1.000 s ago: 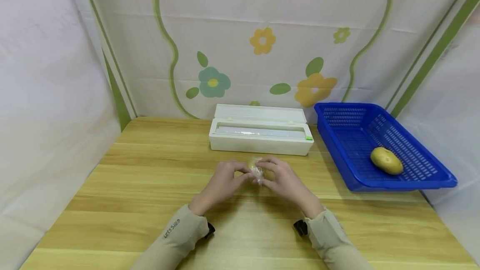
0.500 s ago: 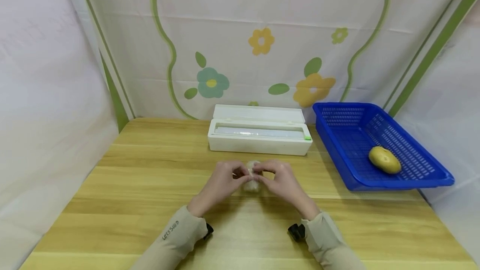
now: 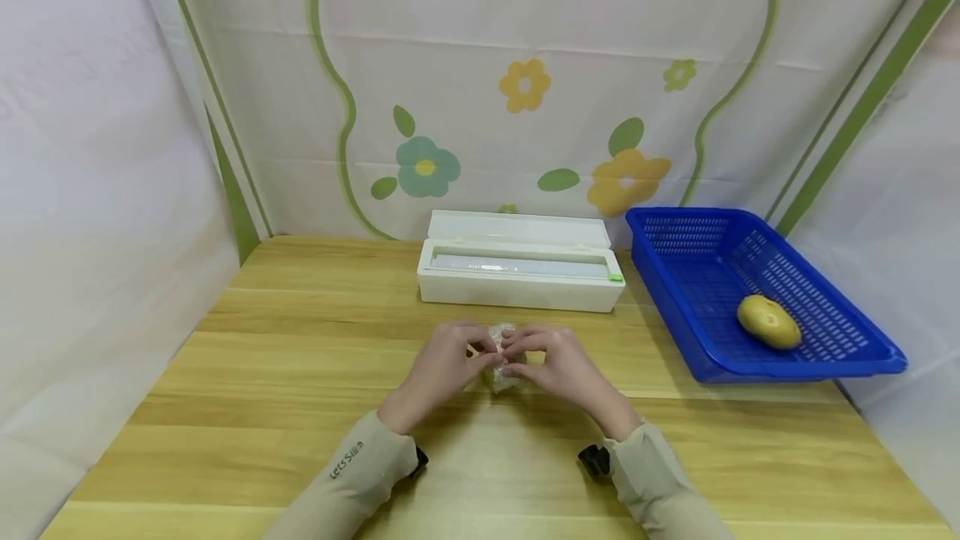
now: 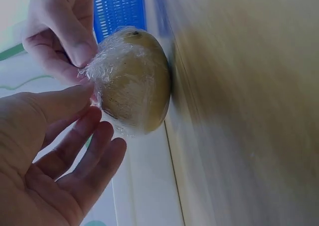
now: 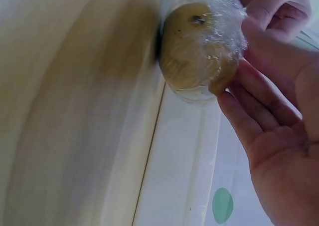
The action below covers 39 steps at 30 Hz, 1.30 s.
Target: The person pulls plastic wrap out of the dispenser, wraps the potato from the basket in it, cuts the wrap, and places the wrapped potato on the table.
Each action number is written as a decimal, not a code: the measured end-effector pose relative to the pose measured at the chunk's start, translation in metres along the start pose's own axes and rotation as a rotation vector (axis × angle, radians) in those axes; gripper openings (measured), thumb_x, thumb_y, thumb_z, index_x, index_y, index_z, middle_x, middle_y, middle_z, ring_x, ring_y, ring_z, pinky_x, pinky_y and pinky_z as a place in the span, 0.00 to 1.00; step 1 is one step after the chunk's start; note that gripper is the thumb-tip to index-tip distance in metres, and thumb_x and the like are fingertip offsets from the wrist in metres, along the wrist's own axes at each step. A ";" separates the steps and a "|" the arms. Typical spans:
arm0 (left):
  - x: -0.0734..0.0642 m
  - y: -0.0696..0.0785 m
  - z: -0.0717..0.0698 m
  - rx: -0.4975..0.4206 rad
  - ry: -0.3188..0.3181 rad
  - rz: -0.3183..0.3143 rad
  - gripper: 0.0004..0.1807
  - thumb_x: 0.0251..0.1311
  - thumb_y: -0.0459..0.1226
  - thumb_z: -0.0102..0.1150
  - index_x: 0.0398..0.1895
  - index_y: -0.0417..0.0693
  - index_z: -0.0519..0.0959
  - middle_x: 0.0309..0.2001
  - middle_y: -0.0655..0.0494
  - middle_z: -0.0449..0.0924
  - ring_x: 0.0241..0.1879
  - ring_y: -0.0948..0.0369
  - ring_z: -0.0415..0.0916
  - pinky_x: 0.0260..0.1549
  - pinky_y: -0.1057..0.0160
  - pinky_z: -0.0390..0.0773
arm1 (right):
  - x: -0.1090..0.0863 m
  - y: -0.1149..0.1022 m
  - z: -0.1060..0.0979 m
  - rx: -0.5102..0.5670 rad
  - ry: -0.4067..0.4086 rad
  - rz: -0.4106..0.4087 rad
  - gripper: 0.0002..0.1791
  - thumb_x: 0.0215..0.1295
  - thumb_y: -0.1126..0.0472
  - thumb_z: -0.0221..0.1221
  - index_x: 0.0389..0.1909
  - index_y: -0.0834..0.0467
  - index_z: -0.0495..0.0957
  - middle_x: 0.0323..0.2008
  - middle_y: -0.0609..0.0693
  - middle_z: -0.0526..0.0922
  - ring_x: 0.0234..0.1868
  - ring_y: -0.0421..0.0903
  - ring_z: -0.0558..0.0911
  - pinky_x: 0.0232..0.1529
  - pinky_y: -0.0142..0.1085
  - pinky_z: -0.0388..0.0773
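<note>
A potato [image 4: 142,86] wrapped in clear, crinkled cling film [image 4: 112,61] sits on the table between both hands. My left hand [image 3: 442,365] pinches the gathered film on top with thumb and forefinger, its other fingers spread loosely. From the opposite side my right hand [image 3: 566,367] has its thumb and forefinger at the same bunched film. In the right wrist view, other right fingertips touch the side of the wrapped potato [image 5: 187,56]. Fingers partly cover the potato in the head view.
Behind the hands stands a white cling film box [image 3: 521,294] with its lid raised and a roll inside. A blue plastic basket [image 3: 697,348] at the right holds another potato [image 3: 768,322], unwrapped. The wooden table [image 3: 285,390] meets a flowered cloth at the back.
The hands have come closer together over the wrapped potato, which shifted slightly towards me. The right thumb and forefinger closed on the film, then parted a little.
</note>
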State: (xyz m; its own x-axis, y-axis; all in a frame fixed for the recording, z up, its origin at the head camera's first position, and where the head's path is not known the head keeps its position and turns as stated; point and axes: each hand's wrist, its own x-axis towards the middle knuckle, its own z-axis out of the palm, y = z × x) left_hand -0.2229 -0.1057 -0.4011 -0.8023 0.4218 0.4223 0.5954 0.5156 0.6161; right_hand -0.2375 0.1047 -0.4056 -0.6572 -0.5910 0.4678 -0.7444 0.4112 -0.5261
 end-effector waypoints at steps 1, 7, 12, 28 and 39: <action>0.000 0.000 0.000 0.005 -0.005 -0.001 0.01 0.58 0.34 0.70 0.30 0.48 0.87 0.34 0.59 0.83 0.35 0.64 0.80 0.34 0.59 0.82 | 0.001 0.000 0.000 -0.005 0.001 -0.008 0.08 0.53 0.65 0.74 0.35 0.57 0.89 0.40 0.50 0.86 0.49 0.47 0.83 0.51 0.39 0.77; -0.001 -0.001 -0.003 0.033 -0.099 0.052 0.10 0.53 0.39 0.75 0.39 0.47 0.89 0.42 0.58 0.83 0.42 0.60 0.79 0.37 0.60 0.81 | 0.004 -0.001 -0.003 -0.030 0.003 -0.006 0.07 0.51 0.71 0.73 0.31 0.59 0.89 0.37 0.51 0.87 0.46 0.47 0.85 0.48 0.37 0.79; 0.000 -0.001 -0.002 0.118 -0.135 0.092 0.15 0.49 0.41 0.78 0.40 0.49 0.89 0.42 0.61 0.80 0.41 0.60 0.78 0.39 0.64 0.78 | 0.003 -0.001 -0.003 -0.015 0.005 0.056 0.05 0.53 0.69 0.73 0.31 0.58 0.89 0.38 0.49 0.87 0.45 0.44 0.85 0.48 0.40 0.79; 0.002 0.003 0.001 0.193 -0.101 0.137 0.08 0.56 0.38 0.72 0.38 0.47 0.89 0.33 0.64 0.79 0.30 0.67 0.75 0.29 0.73 0.73 | 0.005 0.001 -0.003 0.031 0.073 0.148 0.06 0.49 0.68 0.75 0.26 0.54 0.90 0.33 0.44 0.87 0.39 0.37 0.85 0.42 0.37 0.81; 0.010 0.002 -0.001 0.141 -0.116 0.060 0.03 0.54 0.37 0.74 0.31 0.48 0.90 0.29 0.62 0.82 0.24 0.72 0.72 0.23 0.72 0.73 | 0.007 0.003 -0.012 -0.043 -0.080 -0.014 0.08 0.53 0.71 0.72 0.35 0.58 0.89 0.40 0.50 0.87 0.45 0.43 0.85 0.47 0.37 0.79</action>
State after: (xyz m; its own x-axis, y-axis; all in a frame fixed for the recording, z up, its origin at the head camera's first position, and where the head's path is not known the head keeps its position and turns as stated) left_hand -0.2296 -0.1014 -0.3954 -0.7597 0.5337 0.3715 0.6487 0.5828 0.4894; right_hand -0.2458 0.1106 -0.3959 -0.6364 -0.6499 0.4155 -0.7589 0.4311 -0.4881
